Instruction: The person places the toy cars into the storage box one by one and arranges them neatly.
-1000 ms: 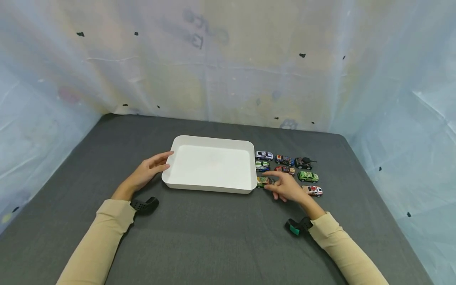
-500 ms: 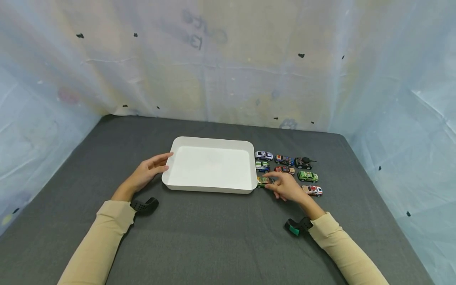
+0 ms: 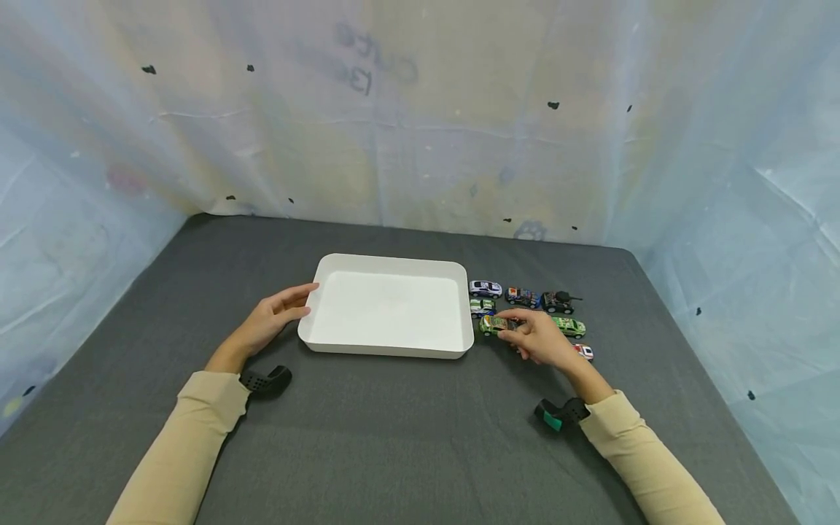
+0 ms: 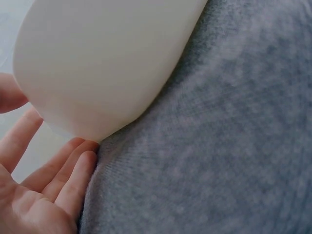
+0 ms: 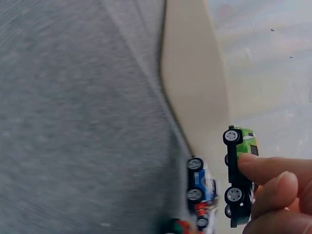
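Observation:
A shallow white tray (image 3: pixel 387 348) lies on the grey cloth. At its left end, my left hand (image 3: pixel 265 324) touches the wall with extended, relaxed fingers; the left wrist view shows fingertips (image 4: pixel 87 155) right at the tray's edge. My right hand (image 3: pixel 539 340) pinches a green toy car (image 3: pixel 491 325) by its sides between thumb and fingers, just right of the tray. In the right wrist view this toy car (image 5: pixel 236 168) is raised, showing its wheels and dark underside. A green-and-white toy car (image 3: pixel 482 308) stands just behind it, by the tray's right wall.
More toy cars stand right of the tray: a white one (image 3: pixel 485 289), a blue-and-orange one (image 3: pixel 523 297), a black one with a barrel (image 3: pixel 559 302), a green one (image 3: pixel 569 327) and a partly hidden white-and-red one (image 3: pixel 584 352). Plastic sheeting (image 3: pixel 420 146) hangs behind the table.
My right hand has taken hold of the green toy car nearest me, lifted it and moved slightly right with it. It now covers the red toy car. My left hand has stayed put.

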